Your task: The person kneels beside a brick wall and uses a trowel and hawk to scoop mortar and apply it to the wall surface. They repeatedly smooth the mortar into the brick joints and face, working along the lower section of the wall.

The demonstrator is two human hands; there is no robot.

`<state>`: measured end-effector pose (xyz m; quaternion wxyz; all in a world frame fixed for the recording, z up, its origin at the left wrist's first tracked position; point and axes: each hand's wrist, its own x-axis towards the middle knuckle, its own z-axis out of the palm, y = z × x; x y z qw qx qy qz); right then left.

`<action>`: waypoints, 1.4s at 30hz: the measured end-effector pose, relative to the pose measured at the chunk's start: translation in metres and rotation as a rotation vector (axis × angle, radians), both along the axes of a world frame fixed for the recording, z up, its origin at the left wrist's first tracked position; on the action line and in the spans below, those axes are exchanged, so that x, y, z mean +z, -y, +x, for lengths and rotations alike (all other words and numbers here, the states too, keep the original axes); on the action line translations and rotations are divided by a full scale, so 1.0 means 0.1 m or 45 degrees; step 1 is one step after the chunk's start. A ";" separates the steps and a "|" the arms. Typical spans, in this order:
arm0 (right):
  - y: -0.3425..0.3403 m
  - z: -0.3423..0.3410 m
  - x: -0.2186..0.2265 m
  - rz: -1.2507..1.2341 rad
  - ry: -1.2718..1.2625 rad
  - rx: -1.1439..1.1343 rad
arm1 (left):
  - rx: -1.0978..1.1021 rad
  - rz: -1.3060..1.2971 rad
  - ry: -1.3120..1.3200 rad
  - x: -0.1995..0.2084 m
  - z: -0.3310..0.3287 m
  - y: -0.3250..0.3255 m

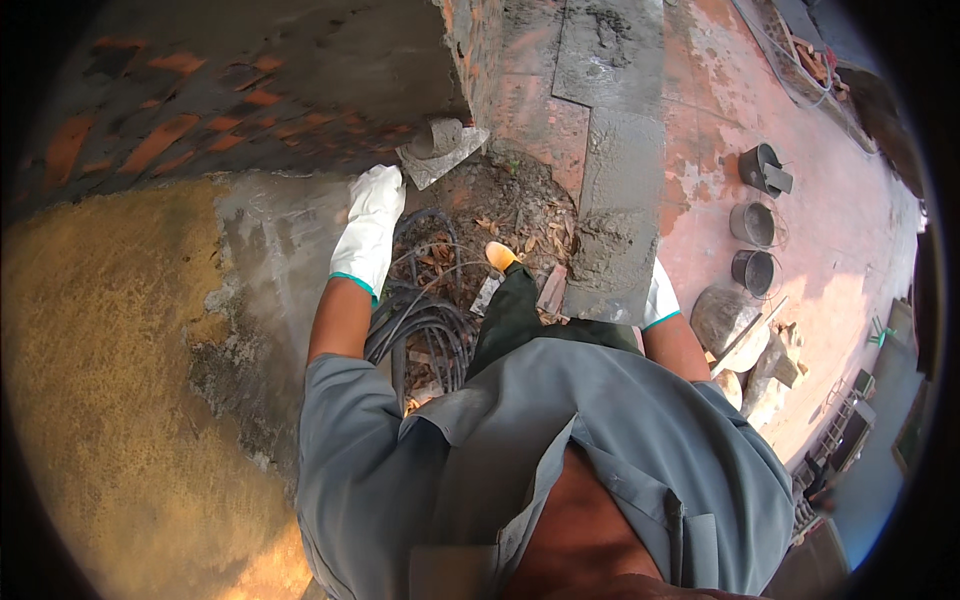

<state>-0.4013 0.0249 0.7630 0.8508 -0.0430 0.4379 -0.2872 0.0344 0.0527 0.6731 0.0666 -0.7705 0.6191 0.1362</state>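
Observation:
My left hand (372,222), in a white glove with a teal cuff, reaches out to the wall's lower edge. It is closed on a trowel (445,168) whose grey blade carries a lump of wet mortar (437,136); the glove hides the handle. The wall (330,60) is partly coated in grey mortar, with orange brick showing through. A flat grey mortar board (620,275), smeared with mortar, stands out from my right side. My right hand (659,298), gloved the same way, supports it, its fingers hidden behind the board.
Dark cables (425,325) coil by my legs beside soil and dry leaves (520,205). A yellow-toed boot (499,255) shows there. Several buckets (753,224) and a filled sack (722,318) stand on the reddish floor (800,290) at right. A yellowish weathered surface (110,350) lies left.

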 end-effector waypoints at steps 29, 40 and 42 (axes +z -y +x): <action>-0.09 -0.09 0.19 -0.137 0.010 -0.136 | 0.248 0.205 -0.517 3.35 0.13 0.50; -0.07 0.10 0.18 -0.076 0.104 -0.108 | -0.018 0.427 -1.983 2.45 -1.22 0.19; -0.09 0.11 0.18 -0.084 0.086 -0.097 | 0.213 0.647 -1.880 2.17 -1.16 0.20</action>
